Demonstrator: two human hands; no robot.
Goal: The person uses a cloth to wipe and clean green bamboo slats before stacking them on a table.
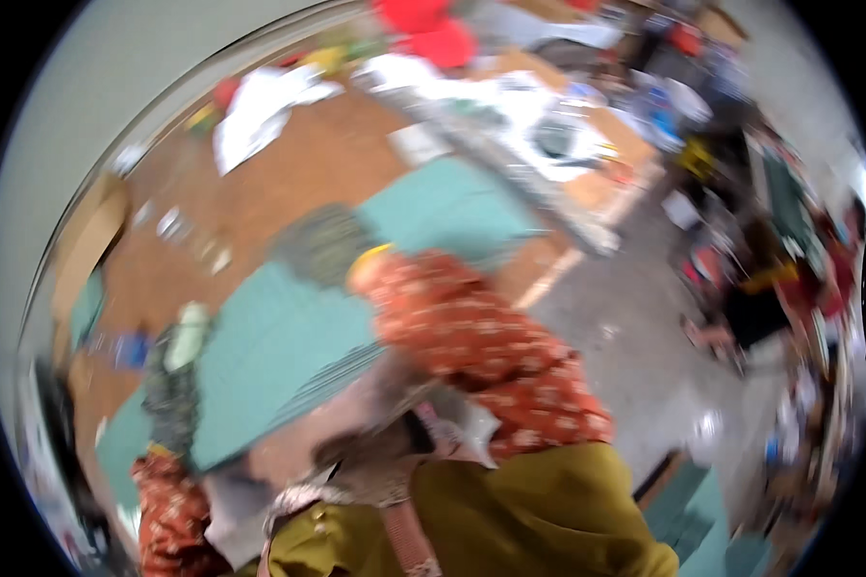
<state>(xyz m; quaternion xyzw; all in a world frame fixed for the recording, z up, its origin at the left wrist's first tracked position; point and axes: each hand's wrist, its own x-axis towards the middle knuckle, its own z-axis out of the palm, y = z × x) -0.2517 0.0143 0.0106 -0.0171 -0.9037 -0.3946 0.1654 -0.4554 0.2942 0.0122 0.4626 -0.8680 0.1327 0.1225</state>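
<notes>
A large green sheet (pixel 279 327), perhaps cloth, lies across the brown work table, with dark stripes along its near edge. My right hand (pixel 327 242), in a grey-green glove, rests on or just above its middle. Motion smears its fingers, so I cannot tell whether it grips the sheet. At the sheet's left end is my left hand (pixel 171 389), in a similar dark glove. It is closed round a small pale green object (pixel 190 337) whose kind is too blurred to make out. Both forearms wear red-orange patterned sleeves.
Crumpled white sheets (pixel 260 115) lie at the back of the brown table (pixel 337 135). A long grey bar (pixel 510 173) borders the cluttered surface at back right. A blue item (pixel 131 350) sits beside my left hand. Another person (pixel 755 313) is at the far right, beyond the grey floor (pixel 616 337).
</notes>
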